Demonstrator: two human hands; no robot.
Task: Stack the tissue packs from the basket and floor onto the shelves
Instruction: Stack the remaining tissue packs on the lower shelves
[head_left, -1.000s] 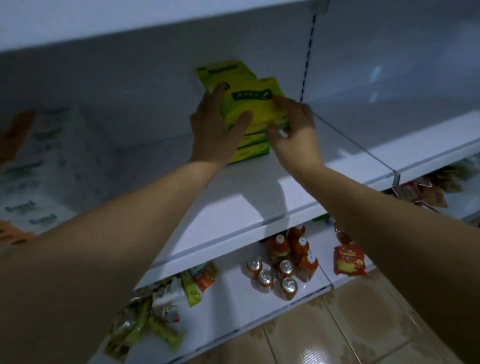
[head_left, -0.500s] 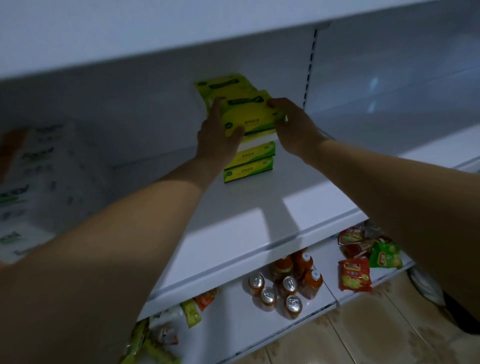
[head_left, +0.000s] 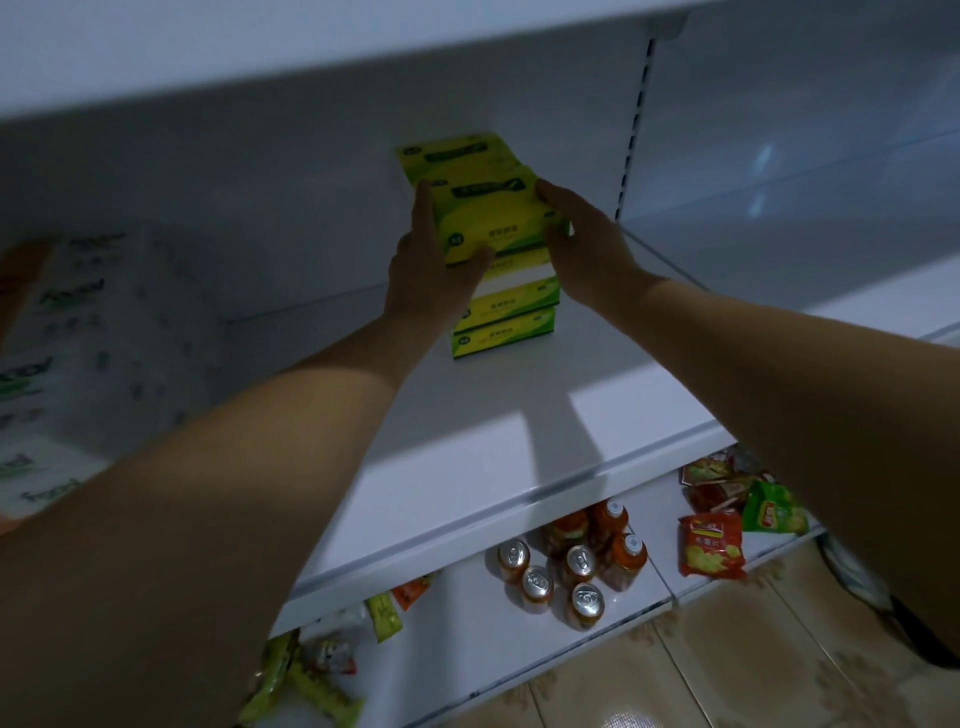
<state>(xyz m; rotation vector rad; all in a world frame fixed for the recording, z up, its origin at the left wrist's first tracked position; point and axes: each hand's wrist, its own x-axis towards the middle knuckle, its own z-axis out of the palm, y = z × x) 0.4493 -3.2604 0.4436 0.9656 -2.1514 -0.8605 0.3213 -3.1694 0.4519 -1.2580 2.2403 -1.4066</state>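
**Both your hands hold one tissue pack (head_left: 488, 218) on top of the stack (head_left: 506, 317) near the back of the middle shelf (head_left: 519, 415).**
Your left hand (head_left: 431, 275) grips its left end, thumb across the front, and your right hand (head_left: 582, 244) grips the right end. Expect it to be light, soft-sided and slick in its wrapper, so hold the short ends without squeezing. The narrow stack could tip. Another pile (head_left: 452, 156) stands just behind, and the slotted upright (head_left: 631, 130) is near on the right. The cans (head_left: 545, 577) below are well apart.
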